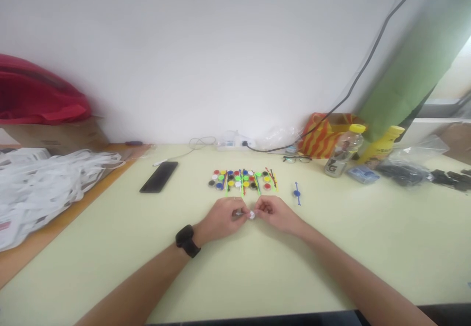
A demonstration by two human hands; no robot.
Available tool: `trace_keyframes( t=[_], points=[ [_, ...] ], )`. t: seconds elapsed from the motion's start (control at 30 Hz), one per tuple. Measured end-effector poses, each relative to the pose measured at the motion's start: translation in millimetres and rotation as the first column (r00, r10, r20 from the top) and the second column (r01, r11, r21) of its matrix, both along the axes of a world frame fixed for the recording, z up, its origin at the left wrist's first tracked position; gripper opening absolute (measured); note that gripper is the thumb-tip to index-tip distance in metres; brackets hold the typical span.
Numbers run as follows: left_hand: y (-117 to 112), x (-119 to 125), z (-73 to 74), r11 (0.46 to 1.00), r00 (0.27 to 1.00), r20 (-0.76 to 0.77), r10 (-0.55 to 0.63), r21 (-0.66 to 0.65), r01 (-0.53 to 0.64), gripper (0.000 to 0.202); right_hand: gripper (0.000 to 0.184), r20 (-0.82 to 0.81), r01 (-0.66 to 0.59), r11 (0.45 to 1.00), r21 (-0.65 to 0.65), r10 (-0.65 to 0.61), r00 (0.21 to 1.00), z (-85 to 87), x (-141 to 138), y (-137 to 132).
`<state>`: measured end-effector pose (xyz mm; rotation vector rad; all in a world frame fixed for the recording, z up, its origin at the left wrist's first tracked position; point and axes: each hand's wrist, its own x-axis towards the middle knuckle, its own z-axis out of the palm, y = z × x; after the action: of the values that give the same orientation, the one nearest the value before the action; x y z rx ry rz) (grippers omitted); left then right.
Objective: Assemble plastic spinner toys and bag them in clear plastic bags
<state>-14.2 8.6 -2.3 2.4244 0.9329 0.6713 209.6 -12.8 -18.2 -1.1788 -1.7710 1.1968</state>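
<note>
My left hand and my right hand meet at the middle of the pale yellow table, fingers curled. Between their fingertips they pinch a small white bottle cap; the left fingers also seem to hold a thin stick. Just beyond the hands lies a tidy cluster of coloured bottle caps and thin coloured sticks. A blue cap on a blue stick lies alone to the right of the cluster. A black watch sits on my left wrist.
A black phone lies left of the caps. A pile of white straps covers the left edge. At the back right stand glasses, a clear bottle, a yellow bottle, a striped bag and plastic bags. A power strip sits by the wall.
</note>
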Motion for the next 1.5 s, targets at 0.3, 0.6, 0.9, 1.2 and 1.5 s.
trace_keyframes(
  t=[0.3,0.6,0.9,1.2,1.5],
  points=[
    [-2,3,0.6,1.000,1.000,0.006,0.021,-0.017,-0.021,0.014,0.007,0.066,-0.003,0.999,0.041,0.001,0.998,-2.6,-1,2],
    [6,2,-1.4,0.990,0.981,0.144,0.129,-0.074,-0.120,0.020,0.028,0.268,0.229,0.950,0.211,-0.281,0.921,15.9,6,-8],
    [13,-1,-4.1,0.958,0.935,0.209,0.285,-0.030,-0.286,0.024,0.072,0.053,0.194,0.967,-0.166,-0.188,0.981,33.9,17,-8],
    [12,0,-4.5,0.966,0.948,0.189,0.258,-0.036,-0.256,0.019,0.036,0.027,0.194,0.981,-0.010,-0.193,0.981,21.9,16,-2],
    [11,0,-4.5,0.966,0.948,0.191,0.255,-0.024,-0.256,0.019,0.023,0.013,0.321,0.946,0.035,-0.322,0.947,15.9,21,3]
  ],
)
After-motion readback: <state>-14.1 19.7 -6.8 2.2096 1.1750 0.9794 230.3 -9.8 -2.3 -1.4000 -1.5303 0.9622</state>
